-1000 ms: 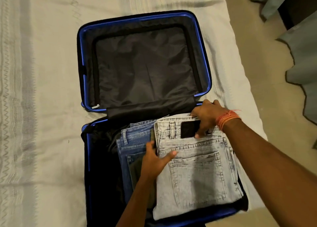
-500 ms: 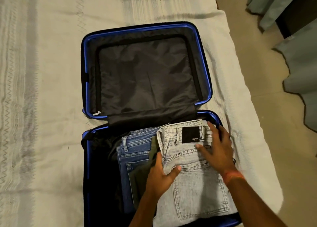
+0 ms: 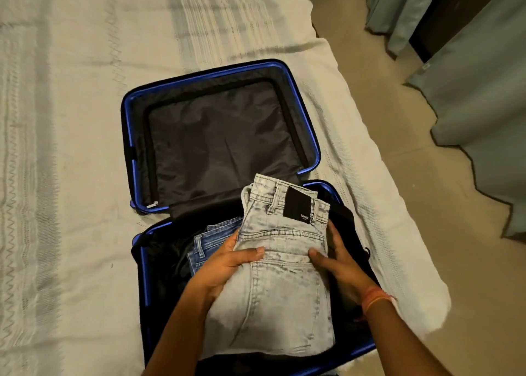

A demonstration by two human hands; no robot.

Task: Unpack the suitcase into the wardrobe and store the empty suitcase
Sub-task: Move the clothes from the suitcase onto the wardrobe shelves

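A blue suitcase [image 3: 126, 136] lies open on the bed, its far half lined in black and bare. Folded light grey jeans [image 3: 280, 299] with a black waist label are raised above the near half. My left hand [image 3: 227, 264] grips their left edge, thumb on top. My right hand [image 3: 338, 262] holds the right edge, an orange thread band on the wrist. Folded blue jeans [image 3: 212, 240] lie in the near half, left of the grey pair and partly hidden by my left hand.
The white bedspread [image 3: 65, 148] covers the bed around the suitcase. Beige floor [image 3: 398, 136] runs along the bed's right side. Grey-green curtains [image 3: 478, 91] hang at the upper right with a dark gap between them.
Both hands have moved to the sides of the grey jeans and lifted them off the stack. The olive garment seen under them earlier is out of sight.
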